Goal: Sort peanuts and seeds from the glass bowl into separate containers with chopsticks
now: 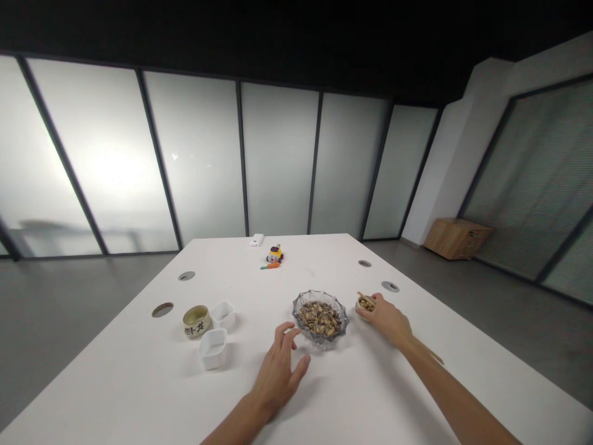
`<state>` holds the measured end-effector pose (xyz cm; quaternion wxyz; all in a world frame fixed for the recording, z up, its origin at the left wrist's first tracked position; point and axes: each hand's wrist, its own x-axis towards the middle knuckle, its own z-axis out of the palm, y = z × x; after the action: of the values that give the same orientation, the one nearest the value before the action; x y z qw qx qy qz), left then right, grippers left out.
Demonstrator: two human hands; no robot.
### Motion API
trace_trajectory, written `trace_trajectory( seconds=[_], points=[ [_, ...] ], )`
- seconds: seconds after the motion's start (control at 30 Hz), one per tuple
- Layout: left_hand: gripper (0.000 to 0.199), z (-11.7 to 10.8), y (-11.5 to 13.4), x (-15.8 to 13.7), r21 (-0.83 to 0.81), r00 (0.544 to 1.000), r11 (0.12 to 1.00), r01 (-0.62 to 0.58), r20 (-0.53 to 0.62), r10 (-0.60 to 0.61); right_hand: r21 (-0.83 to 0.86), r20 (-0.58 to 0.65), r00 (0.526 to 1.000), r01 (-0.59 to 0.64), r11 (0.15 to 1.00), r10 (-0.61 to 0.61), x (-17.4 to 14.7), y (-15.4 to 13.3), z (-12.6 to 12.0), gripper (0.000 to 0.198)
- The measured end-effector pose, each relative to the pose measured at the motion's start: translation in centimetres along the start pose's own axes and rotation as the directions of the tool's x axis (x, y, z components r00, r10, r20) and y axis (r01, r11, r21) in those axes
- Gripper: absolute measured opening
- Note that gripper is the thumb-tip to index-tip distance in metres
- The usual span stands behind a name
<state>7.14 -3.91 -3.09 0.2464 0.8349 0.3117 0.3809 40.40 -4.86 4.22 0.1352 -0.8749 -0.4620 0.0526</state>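
Hands, one near glass bowl, one on dish

bowl | dark Chinese characters, outer wall | right: 龙 | left: apparently 卧, less clear | box | dark mark, too small to read

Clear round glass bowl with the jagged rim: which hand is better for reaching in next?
Left, probably: the left hand looks empty, close beside the glass bowl. The right hand is busy at a small round bowl.
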Motion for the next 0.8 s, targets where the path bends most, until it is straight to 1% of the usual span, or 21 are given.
trace_trajectory(
  seconds=[0.2,0.3,0.37,0.43,0.47,0.53,0.57,0.6,0.63,0.67,0.7,0.73,0.77,0.8],
  points=[
    [0.042,0.0,0.5,0.0,-0.026,0.999,0.999,0.025,0.035,-0.024,0.005,0.024,1.0,-0.005,1.0,0.005,0.4,0.6,0.6,0.061],
    [0.042,0.2,0.9,0.0,-0.056,0.998,0.997,0.057,0.017,-0.056,-0.006,0.025,1.0,0.009,1.0,-0.009,0.5,0.8,0.9,0.065],
    [0.045,0.0,1.2,0.2,-0.061,0.998,0.996,0.059,-0.011,-0.059,-0.008,0.025,0.999,0.024,1.0,-0.024,0.7,1.0,1.0,0.068],
    [0.05,-0.7,1.4,0.6,-0.03,0.997,0.999,0.033,-0.074,-0.035,-0.004,0.015,0.999,0.046,0.999,-0.046,1.1,1.3,1.1,0.069],
    [0.053,-1.4,1.4,0.9,0.002,0.992,1.0,0.016,-0.123,-0.016,0.0,-0.013,0.998,0.059,0.998,-0.059,1.3,1.5,1.1,0.069],
    [0.052,-3.5,1.4,1.2,0.103,0.968,0.995,0.001,-0.251,0.025,0.014,-0.134,0.986,0.098,0.995,-0.096,1.7,1.8,1.0,0.067],
    [0.051,-4.7,1.2,1.2,0.17,0.948,0.985,0.006,-0.316,0.048,0.028,-0.23,0.966,0.13,0.991,-0.121,1.7,1.9,0.9,0.063],
    [0.05,-6.0,0.9,1.1,0.247,0.923,0.969,0.028,-0.379,0.07,0.048,-0.345,0.927,0.173,0.984,-0.146,1.7,1.9,0.7,0.06],
    [0.049,-7.3,0.5,0.8,0.335,0.898,0.94,0.06,-0.429,0.096,0.073,-0.462,0.87,0.232,0.97,-0.173,1.5,1.8,0.4,0.056],
    [0.051,-8.6,0.0,0.3,0.416,0.875,0.904,0.1,-0.469,0.119,0.098,-0.576,0.792,0.314,0.945,-0.203,1.1,1.5,0.1,0.054],
    [0.055,-9.6,-0.6,-0.3,0.483,0.862,0.864,0.144,-0.49,0.131,0.12,-0.685,0.694,0.409,0.905,-0.223,0.6,1.1,-0.4,0.052],
    [0.06,-10.5,-1.4,-1.2,0.537,0.86,0.823,0.187,-0.494,0.127,0.13,-0.755,0.602,0.525,0.841,-0.259,0.0,0.5,-0.9,0.052],
    [0.067,-11.2,-2.1,-2.1,0.576,0.864,0.784,0.233,-0.492,0.104,0.137,-0.794,0.525,0.647,0.75,-0.307,-0.7,-0.2,-1.4,0.05],
    [0.072,-11.6,-2.9,-3.0,0.6,0.872,0.75,0.278,-0.484,0.064,0.155,-0.818,0.466,0.743,0.651,-0.338,-1.5,-0.9,-1.8,0.047]
  ],
)
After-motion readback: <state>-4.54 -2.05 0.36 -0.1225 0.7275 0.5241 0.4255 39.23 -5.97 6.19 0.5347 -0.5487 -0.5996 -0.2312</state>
